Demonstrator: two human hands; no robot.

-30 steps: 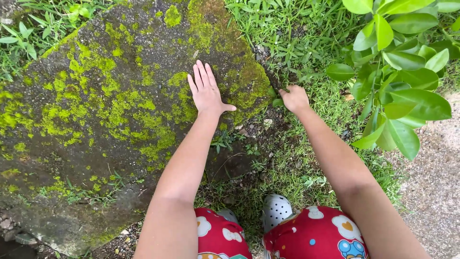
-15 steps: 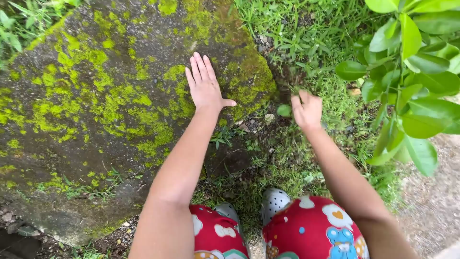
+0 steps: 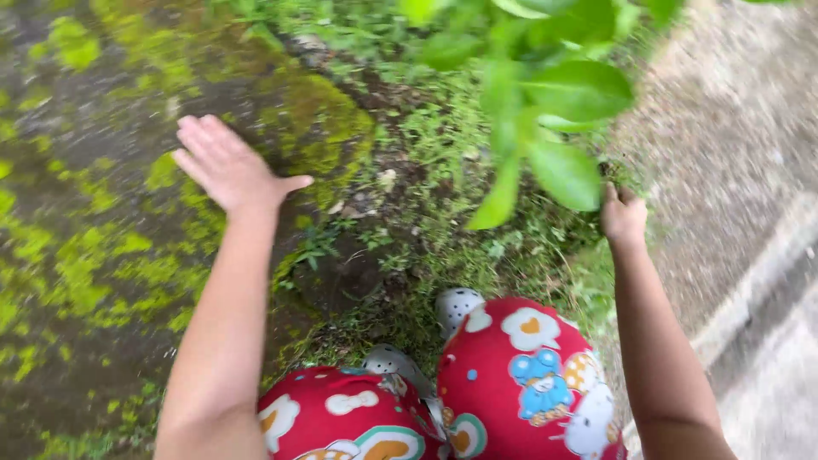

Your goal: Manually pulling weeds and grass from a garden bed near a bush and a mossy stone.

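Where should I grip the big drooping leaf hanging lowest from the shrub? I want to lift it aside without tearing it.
Judging by its pose, take the leaf near its base, where it joins the stem above, not by the hanging tip. Come from the path side, where the right hand already is. The left hand rests flat on the mossy rock.

**Count of things in view**

One mossy stone slab [image 3: 94, 213], filling the left half of the frame. Two bare hands: one left hand [image 3: 226, 166] at upper left, fingers spread flat; one right hand [image 3: 622, 215] at right of centre, blurred. Two forearms run down to the lower edge. One leafy shrub branch [image 3: 528, 94] at top centre; its leaves are too blurred to count. Two red patterned trouser knees [image 3: 511, 375] at the bottom. Two pale perforated shoes [image 3: 457, 307] in lower centre. One gravel strip [image 3: 733, 128] at the right.
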